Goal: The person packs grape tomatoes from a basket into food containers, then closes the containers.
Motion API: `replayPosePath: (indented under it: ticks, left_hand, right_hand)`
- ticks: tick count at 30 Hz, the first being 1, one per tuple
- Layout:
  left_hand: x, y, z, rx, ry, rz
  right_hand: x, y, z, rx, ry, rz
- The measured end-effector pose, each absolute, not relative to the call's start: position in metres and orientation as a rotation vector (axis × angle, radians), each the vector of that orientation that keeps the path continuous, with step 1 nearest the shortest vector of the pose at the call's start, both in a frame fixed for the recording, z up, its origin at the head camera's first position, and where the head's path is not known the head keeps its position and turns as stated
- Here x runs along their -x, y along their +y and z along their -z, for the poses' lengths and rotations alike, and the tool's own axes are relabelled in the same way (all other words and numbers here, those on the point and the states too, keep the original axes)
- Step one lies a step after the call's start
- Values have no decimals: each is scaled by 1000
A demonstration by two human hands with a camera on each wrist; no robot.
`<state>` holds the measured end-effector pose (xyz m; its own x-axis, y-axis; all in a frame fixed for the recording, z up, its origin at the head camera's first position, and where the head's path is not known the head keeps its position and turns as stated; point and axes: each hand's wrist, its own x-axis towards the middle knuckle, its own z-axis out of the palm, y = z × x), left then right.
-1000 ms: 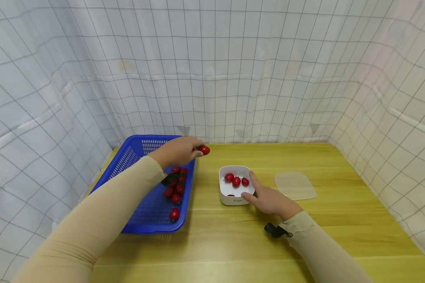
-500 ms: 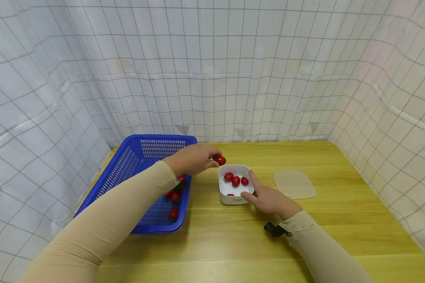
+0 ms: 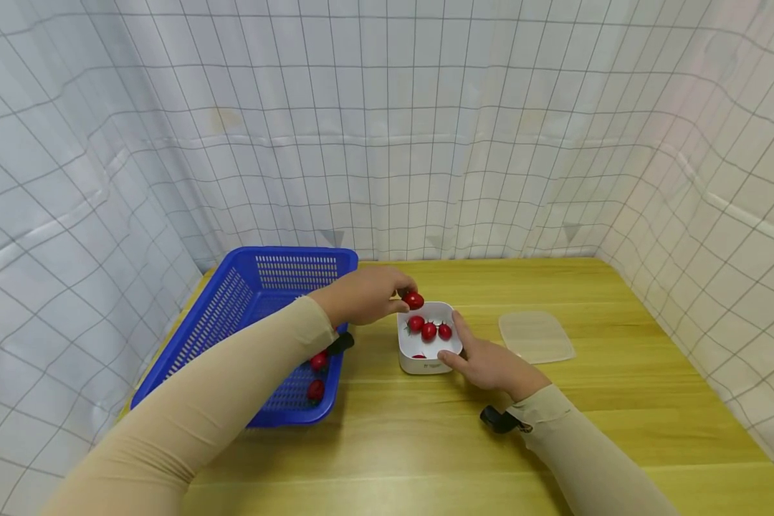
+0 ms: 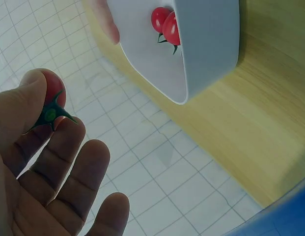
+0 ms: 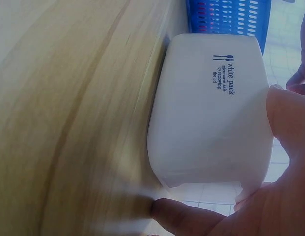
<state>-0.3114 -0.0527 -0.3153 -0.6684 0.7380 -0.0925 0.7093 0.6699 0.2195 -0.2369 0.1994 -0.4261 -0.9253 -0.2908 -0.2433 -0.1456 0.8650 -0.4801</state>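
My left hand (image 3: 369,295) pinches a red cherry tomato (image 3: 413,300) between thumb and fingers, close over the back left rim of a white food container (image 3: 423,366). Green leaves show on the held cherry tomato (image 4: 55,91) in the left wrist view, where the other fingers spread loosely. Several cherry tomatoes (image 3: 428,331) lie inside the container, one partly hidden behind its front wall. At its right side my right hand (image 3: 490,364) grips the container, thumb at the rim near the front corner. Printed lettering shows on the container's wall (image 5: 206,128) in the right wrist view.
A blue slotted basket (image 3: 297,252) stands on the left; the left forearm hides part of it. Cherry tomatoes (image 3: 315,390) lie inside. A translucent lid (image 3: 537,337) lies flat on the wooden table (image 3: 426,451) at right. Grid-patterned cloth (image 3: 393,143) hangs behind and on both sides.
My left hand has carried the cherry tomato right and slightly nearer, from beside the basket's back right corner to over the container's rim. My right hand has stayed at the container.
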Motion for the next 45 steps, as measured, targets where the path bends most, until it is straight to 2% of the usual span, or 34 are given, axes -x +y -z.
replayPosePath:
  ticks: [22, 45]
  left_hand:
    - [311, -49, 318, -1266, 2684, -258]
    - [312, -52, 316, -1213, 2675, -256]
  right_hand:
    - [237, 200, 428, 321, 2724, 661]
    - [236, 200, 427, 336, 2732, 672]
